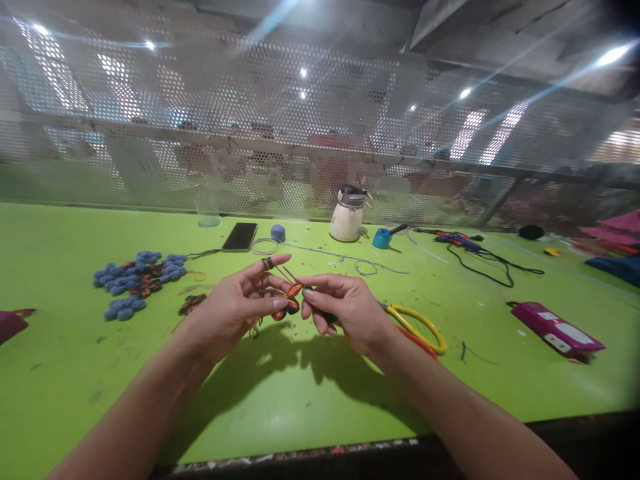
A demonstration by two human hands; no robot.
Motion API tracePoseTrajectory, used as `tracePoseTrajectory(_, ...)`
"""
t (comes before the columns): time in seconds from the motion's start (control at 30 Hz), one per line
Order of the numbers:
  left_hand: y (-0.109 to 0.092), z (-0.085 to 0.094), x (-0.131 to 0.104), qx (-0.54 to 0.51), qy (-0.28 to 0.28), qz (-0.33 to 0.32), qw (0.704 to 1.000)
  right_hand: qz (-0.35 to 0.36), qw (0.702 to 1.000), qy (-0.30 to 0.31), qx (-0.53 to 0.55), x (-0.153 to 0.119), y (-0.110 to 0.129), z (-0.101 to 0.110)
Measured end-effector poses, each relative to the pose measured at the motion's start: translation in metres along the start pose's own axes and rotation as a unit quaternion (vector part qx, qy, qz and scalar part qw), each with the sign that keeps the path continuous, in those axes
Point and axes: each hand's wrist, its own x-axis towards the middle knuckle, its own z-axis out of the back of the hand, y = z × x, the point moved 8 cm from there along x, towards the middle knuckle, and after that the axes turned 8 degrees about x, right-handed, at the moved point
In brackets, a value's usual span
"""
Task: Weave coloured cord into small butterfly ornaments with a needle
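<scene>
My left hand point(233, 303) pinches a small multicoloured crochet piece point(287, 309) in dark, orange and yellow yarn between thumb and fingers. Dark yarn point(268, 264) wraps round its raised index finger and runs down to the piece. My right hand point(353, 303) is closed on a crochet hook with a dark green handle point(311, 294), its tip meeting the work. Left of the hands lie several blue crochet flowers point(120, 279) among dark-orange ones, and one dark-orange flower point(192, 304) sits beside my left wrist.
Yellow-and-orange-handled scissors point(417, 325) lie behind my right wrist. Farther back are a phone point(240, 237), a blue yarn ball point(278, 233), a pale bottle point(347, 219), a blue pot point(383, 239) and a corded glue gun point(459, 241). A magenta box point(556, 331) lies right.
</scene>
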Motion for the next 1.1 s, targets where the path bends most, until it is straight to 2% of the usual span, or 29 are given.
tracePoseTrajectory(0.13, -0.004, 0.001, 0.001, 0.073, -0.023, -0.035, 0.996, -0.006, 1.0, 0.004, -0.031, 0.001, 0.0, 0.001)
tracePoseTrajectory(0.23, -0.008, -0.003, -0.001, 0.208, -0.038, -0.092, 0.973, -0.038, 0.996, 0.01, -0.085, 0.002, -0.002, 0.003)
tracePoseTrajectory(0.3, -0.014, -0.009, -0.004, 0.337, -0.058, -0.161, 0.926, -0.059, 0.994, 0.004, -0.094, 0.004, -0.006, 0.006)
tracePoseTrajectory(0.4, -0.021, -0.022, -0.012, 0.494, -0.097, -0.262, 0.823, -0.063, 0.997, -0.024, -0.045, 0.006, -0.011, 0.01)
tracePoseTrajectory(0.43, -0.022, -0.024, -0.014, 0.517, -0.108, -0.284, 0.8, -0.056, 0.998, -0.035, -0.019, 0.006, -0.011, 0.011)
tracePoseTrajectory(0.47, -0.023, -0.025, -0.015, 0.52, -0.118, -0.299, 0.791, -0.046, 0.998, -0.046, 0.007, 0.006, -0.011, 0.01)
tracePoseTrajectory(0.5, -0.024, -0.024, -0.015, 0.502, -0.126, -0.304, 0.8, -0.035, 0.997, -0.055, 0.03, 0.005, -0.011, 0.009)
tracePoseTrajectory(0.53, -0.024, -0.021, -0.014, 0.459, -0.13, -0.298, 0.827, -0.023, 0.997, -0.061, 0.047, 0.004, -0.01, 0.008)
tracePoseTrajectory(0.57, -0.023, -0.016, -0.012, 0.396, -0.128, -0.28, 0.865, -0.012, 0.996, -0.065, 0.057, 0.003, -0.009, 0.006)
tracePoseTrajectory(0.63, -0.015, -0.007, -0.005, 0.237, -0.109, -0.206, 0.943, 0.01, 0.996, -0.07, 0.061, 0.0, -0.007, 0.003)
tracePoseTrajectory(0.7, -0.005, -0.003, 0.0, 0.094, -0.087, -0.118, 0.985, 0.028, 0.996, -0.074, 0.052, -0.003, -0.005, 0.002)
tracePoseTrajectory(0.77, 0.0, -0.001, 0.002, 0.011, -0.076, -0.057, 0.995, 0.042, 0.996, -0.073, 0.037, -0.003, -0.004, 0.001)
tracePoseTrajectory(0.83, 0.002, 0.0, 0.002, -0.019, -0.061, -0.021, 0.998, 0.045, 0.997, -0.066, 0.012, -0.003, -0.004, 0.002)
tracePoseTrajectory(0.97, 0.005, 0.003, 0.003, -0.012, -0.017, 0.029, 0.999, 0.041, 0.996, -0.028, -0.073, 0.0, 0.0, 0.001)
tracePoseTrajectory(1.1, 0.005, 0.01, 0.002, 0.016, -0.013, 0.045, 0.999, 0.031, 0.985, 0.026, -0.165, 0.0, 0.006, 0.0)
